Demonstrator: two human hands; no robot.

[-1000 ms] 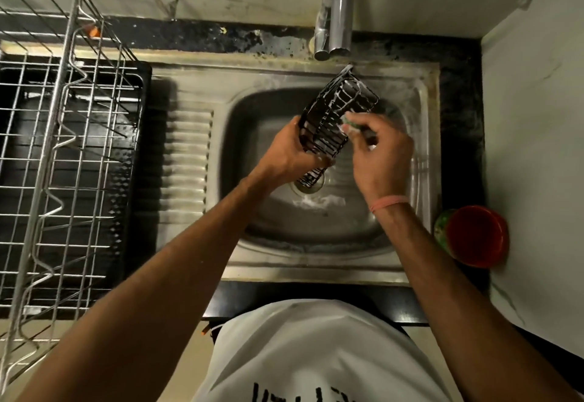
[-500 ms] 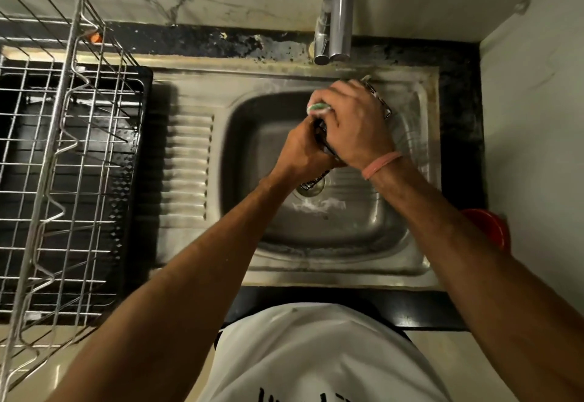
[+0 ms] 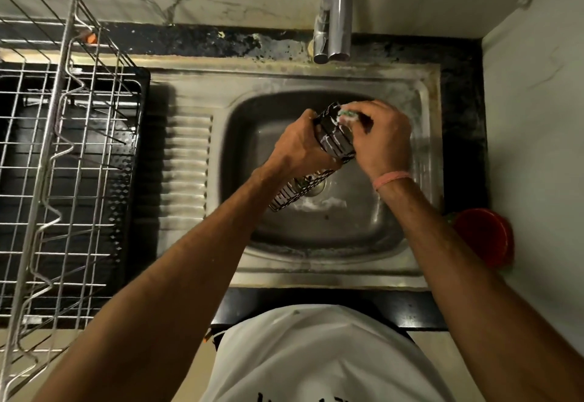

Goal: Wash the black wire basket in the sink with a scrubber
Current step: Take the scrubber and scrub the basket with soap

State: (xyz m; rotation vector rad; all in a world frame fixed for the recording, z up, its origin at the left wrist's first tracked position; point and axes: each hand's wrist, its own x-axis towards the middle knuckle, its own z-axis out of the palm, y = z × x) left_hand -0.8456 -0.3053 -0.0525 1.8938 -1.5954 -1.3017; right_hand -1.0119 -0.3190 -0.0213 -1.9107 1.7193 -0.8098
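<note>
Both hands [image 3: 303,145] [image 3: 384,142] grip soapy basket [image 3: 335,137] over sink [image 3: 420,85].

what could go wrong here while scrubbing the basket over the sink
The left hand grips the soapy basket mid-air above the sink; suds may let it slip and drop into the basin. The right hand pinches the scrubber at the top edge, so fingers may snag on the wires.

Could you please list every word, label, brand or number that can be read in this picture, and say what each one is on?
No text can be read here.
White shirt: dark print along the bottom edge, cut off by the frame, unreadable.
Black wire basket, scrubber, tap, sink, dish rack, red container: no lettering visible.
</note>
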